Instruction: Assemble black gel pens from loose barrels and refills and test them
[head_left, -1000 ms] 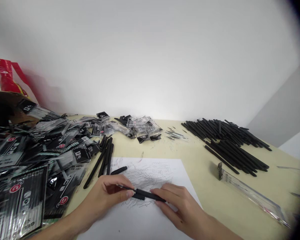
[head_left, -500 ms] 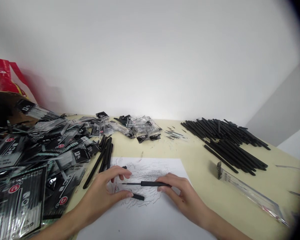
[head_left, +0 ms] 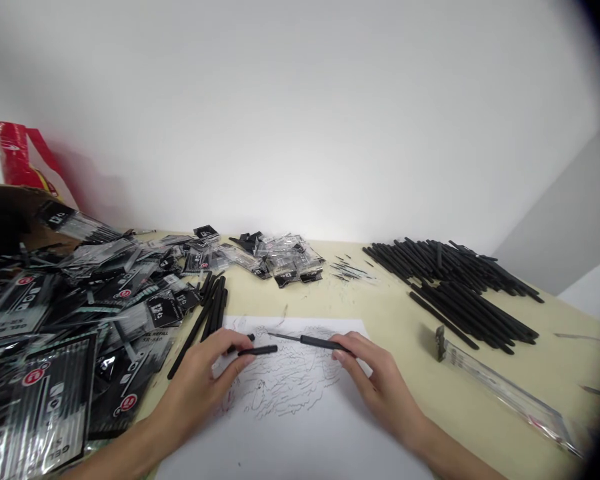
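My left hand (head_left: 207,367) is closed, with thumb and fingertips pinching a short black pen cap (head_left: 266,349) that points right. Another small black piece (head_left: 250,338) shows just behind these fingers; its kind I cannot make out. In my right hand (head_left: 367,367) is a black pen (head_left: 320,343), gripped at its rear end. Its thin refill (head_left: 284,337) sticks out bare from the barrel toward the left. Pen and cap are apart, both above a white paper sheet (head_left: 290,440) covered with scribbled lines.
Packets of gel refills (head_left: 55,407) are heaped on the left, beside several black pens (head_left: 213,310). Emptied plastic sleeves (head_left: 290,257) and loose refills (head_left: 350,270) lie at the back. Many black pens (head_left: 445,267) are piled right, behind a clear plastic packet (head_left: 510,393).
My left fingers have closed on the black cap, which lay on the paper, and lifted it up. My right hand has moved the pen slightly away from me and to the right.
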Tool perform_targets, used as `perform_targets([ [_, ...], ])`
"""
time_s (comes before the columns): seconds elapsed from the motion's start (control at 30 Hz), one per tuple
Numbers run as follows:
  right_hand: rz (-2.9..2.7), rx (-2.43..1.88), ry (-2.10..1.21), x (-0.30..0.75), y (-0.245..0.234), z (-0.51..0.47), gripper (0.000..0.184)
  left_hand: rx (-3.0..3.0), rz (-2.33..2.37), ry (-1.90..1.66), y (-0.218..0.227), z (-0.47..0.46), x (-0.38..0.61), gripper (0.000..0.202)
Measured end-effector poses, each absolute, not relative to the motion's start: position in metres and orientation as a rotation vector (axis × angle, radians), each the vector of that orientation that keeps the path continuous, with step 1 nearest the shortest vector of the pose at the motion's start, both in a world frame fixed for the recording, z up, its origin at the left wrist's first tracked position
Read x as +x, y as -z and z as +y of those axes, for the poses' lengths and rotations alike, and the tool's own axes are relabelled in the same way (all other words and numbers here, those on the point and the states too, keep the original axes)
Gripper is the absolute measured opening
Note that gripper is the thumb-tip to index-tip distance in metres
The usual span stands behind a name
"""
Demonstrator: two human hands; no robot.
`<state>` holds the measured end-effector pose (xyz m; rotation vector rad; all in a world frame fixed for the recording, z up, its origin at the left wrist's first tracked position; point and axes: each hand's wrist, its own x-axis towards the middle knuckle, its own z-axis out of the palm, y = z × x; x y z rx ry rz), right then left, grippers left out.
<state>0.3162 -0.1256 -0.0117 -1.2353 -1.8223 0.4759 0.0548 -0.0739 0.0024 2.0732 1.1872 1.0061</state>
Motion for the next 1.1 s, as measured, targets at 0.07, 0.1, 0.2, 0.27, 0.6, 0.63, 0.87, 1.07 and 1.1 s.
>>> perform_targets([
  [0.07, -1.836, -1.211, -0.451, 0.317, 0.011, -0.126, 0.018, 2.048, 1.264, -1.122, -0.005, -0.074, 0.054, 0.008],
  [0.1, -1.837, -1.206, -0.447, 0.318, 0.011, -0.126, 0.018, 2.038, 1.283, -1.172, -0.006, -0.075, 0.054, 0.009],
  [0.2, -1.827, -1.201, -0.438, 0.318, 0.010, -0.126, 0.017, 2.011, 1.308, -1.286, -0.008, -0.076, 0.054, 0.010],
  [0.27, -1.821, -1.188, -0.424, 0.318, 0.010, -0.126, 0.017, 2.008, 1.321, -1.325, -0.008, -0.076, 0.053, 0.009],
  [0.6, -1.840, -1.160, -0.373, 0.320, 0.011, -0.125, 0.018, 2.223, 1.290, -1.373, -0.004, -0.073, 0.049, 0.008],
  [0.63, -1.845, -1.154, -0.370, 0.320, 0.011, -0.125, 0.019, 2.243, 1.270, -1.390, -0.003, -0.073, 0.048, 0.008],
  [0.87, -1.888, -1.142, -0.328, 0.321, 0.011, -0.124, 0.021, 2.333, 1.112, -1.404, 0.003, -0.070, 0.045, 0.009],
  [1.07, -1.959, -1.077, -0.205, 0.321, 0.013, -0.124, 0.025, 2.405, 1.022, -1.405, 0.002, -0.070, 0.046, 0.010],
  [1.1, -1.966, -1.069, -0.191, 0.321, 0.013, -0.124, 0.026, 2.400, 1.026, -1.405, 0.001, -0.070, 0.046, 0.010],
])
